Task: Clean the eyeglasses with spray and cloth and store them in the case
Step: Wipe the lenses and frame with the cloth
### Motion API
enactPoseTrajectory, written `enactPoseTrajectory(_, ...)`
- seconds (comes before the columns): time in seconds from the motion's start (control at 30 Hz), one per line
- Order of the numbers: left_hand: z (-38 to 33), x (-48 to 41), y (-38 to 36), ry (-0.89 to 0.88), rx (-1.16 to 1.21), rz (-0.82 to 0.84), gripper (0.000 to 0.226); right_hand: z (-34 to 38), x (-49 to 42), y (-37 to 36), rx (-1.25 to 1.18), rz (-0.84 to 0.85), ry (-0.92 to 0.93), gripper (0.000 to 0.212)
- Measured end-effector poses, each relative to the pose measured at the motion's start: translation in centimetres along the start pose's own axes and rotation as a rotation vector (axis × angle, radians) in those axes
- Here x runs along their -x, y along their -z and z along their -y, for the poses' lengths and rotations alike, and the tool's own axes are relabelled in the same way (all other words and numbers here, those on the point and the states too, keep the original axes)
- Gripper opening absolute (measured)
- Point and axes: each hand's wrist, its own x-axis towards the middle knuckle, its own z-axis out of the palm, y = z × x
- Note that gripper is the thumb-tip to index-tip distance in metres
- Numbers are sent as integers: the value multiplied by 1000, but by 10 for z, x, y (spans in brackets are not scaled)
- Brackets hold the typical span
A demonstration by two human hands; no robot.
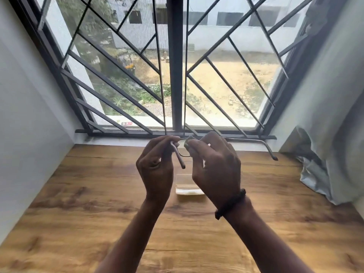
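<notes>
Both hands are raised above the brown wood-grain table (pixel 78 194), at the centre of the frame, just below the window sill. The left hand (pixel 155 164) has its fingers curled, and thumb and fingertips pinch the thin dark-rimmed metal eyeglasses (pixel 182 149) at the frame's left end. One pale-tipped temple arm hangs down and to the right from that grip. The other temple arm runs out to the right past the right hand and bends down at its tip, toward the right of the frame. The right hand (pixel 214 164) is curled around a small pale green-grey cloth (pixel 189 142), which it presses against a lens; which lens face it touches cannot be told. The eyeglasses are held clear of the table. A pale translucent rectangular case (pixel 188 187) lies on the table below and between the hands, partly hidden by the right wrist; whether it is open cannot be told. A black braided band (pixel 231 203) circles the right wrist. A dark metal window grille (pixel 118 79) fills the upper frame. A pale grey curtain (pixel 323 164) is bunched at the right edge, resting on the table.
</notes>
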Motion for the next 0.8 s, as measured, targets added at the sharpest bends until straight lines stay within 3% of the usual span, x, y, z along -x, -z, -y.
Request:
enactPoseTrajectory(0.27, -1, -5, 1, 15, 31, -35, 19, 11, -2, -3, -73, 65, 72, 30)
enactPoseTrajectory(0.43, 2, -6, 4, 25, -12, -69, 23, 4, 5, -1, -52, 147, 126, 24)
enactPoseTrajectory(0.8, -1, 2, 3, 37, 35, -40, 28, 1, 7, -1, 78, 46, 18, 20)
